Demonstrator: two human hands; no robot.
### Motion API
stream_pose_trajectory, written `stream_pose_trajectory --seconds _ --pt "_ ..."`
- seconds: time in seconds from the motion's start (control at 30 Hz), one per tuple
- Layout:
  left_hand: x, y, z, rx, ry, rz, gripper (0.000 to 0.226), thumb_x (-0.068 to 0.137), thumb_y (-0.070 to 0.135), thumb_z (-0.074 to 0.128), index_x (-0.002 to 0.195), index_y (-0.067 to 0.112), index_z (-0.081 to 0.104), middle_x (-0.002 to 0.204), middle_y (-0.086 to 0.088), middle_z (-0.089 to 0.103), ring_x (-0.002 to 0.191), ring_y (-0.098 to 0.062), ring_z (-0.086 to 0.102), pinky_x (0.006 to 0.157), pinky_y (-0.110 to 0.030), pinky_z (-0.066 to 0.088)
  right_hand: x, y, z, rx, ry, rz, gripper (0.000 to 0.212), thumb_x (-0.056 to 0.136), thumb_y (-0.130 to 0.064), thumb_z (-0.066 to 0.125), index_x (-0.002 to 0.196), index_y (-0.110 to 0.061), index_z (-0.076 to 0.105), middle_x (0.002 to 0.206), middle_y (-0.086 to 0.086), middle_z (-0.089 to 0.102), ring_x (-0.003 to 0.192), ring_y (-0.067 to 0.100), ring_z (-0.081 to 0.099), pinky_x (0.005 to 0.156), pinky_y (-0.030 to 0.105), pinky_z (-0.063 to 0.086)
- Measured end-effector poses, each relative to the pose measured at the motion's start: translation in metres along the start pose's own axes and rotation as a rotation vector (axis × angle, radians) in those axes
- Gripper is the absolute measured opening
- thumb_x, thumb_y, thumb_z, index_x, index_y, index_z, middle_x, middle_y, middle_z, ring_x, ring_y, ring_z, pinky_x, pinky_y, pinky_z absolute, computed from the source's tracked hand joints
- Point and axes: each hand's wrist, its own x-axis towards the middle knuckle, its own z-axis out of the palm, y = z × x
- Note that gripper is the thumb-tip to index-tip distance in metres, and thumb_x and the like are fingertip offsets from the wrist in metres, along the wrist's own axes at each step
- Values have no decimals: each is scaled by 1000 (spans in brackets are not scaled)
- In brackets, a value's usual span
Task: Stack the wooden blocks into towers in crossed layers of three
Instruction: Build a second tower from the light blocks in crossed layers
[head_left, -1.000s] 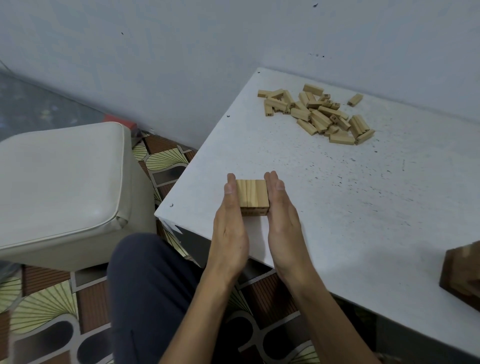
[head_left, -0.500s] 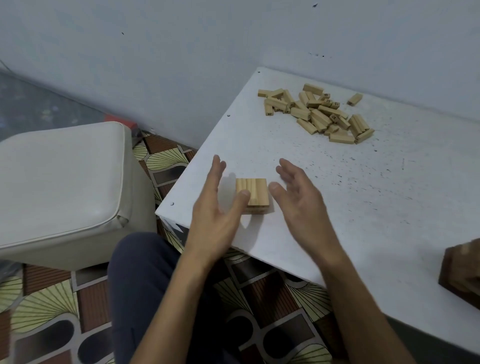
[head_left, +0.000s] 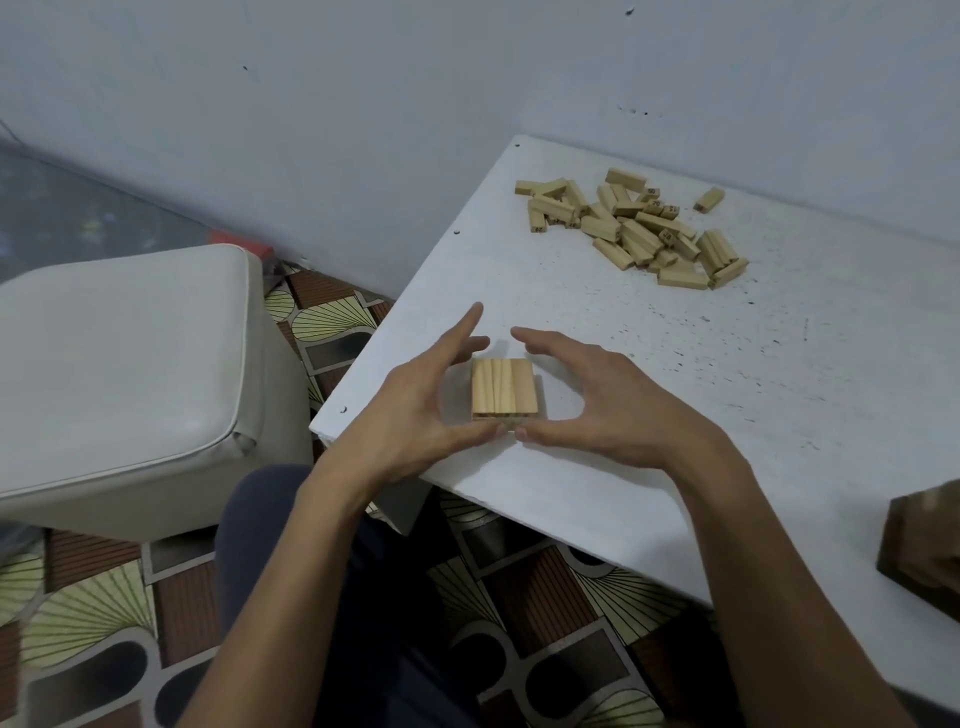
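Near the front-left corner of the desk (head_left: 675, 395), your low stack of wooden blocks (head_left: 503, 387) sits between your left hand (head_left: 415, 402) and right hand (head_left: 613, 408). Both are spread, with the thumb tips at its near edge. The loose blocks (head_left: 639, 228) lie well apart, by the wall.

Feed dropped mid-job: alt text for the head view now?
The left hand and right hand, fingers spread, frame a low stack at the table's near-left corner, thumbs by its near edge. A loose pile of blocks lies farther back; a white stool stands left.
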Motion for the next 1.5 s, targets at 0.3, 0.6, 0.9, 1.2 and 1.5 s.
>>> stream_pose_trajectory --seconds 0.3,0.6,0.9,1.2,1.5 --pt "1 -4 2 17 10 1 103 79 39 78 156 41 10 148 17 45 133 9 38 98 -5 24 2 4 1 -15 19 -4 87 79 -50 76 151 -47 26 152 -18 38 122 -10 27 99 22 22" --pt "0 0 -3 -24 -20 44 111 70 52 84 154 47 11 148 23 43 135 12 34 103 -10 24 1 7 -4 18 53 14 82 79 -58 72 148 -50 29 151 -19 40 138 2 34 111 34 31" --pt "60 26 -13 -71 111 142 59 88 61 56 140 35 52 128 20 61 116 8 56 101 -21 41 33 28 -37 49 548 134 36 96 -33 59 130 -22 62 112 -5 65 94 11 63 86 35 53" --pt "194 19 -3 447 211 215 34 97 23 55 130 25 61 124 1 59 106 -18 62 78 -28 42 96 49 -61 -504 712 274 15 97 -20 49 95 -9 59 87 6 62 77 28 60 51 30 24" --pt "251 11 5 638 112 71 51 98 39 53 148 32 43 126 -14 47 111 -34 54 93 -41 43 120 73 -57 -642 663 323 10 100 -20 51 95 -12 56 88 5 60 68 22 47 49 31 21"
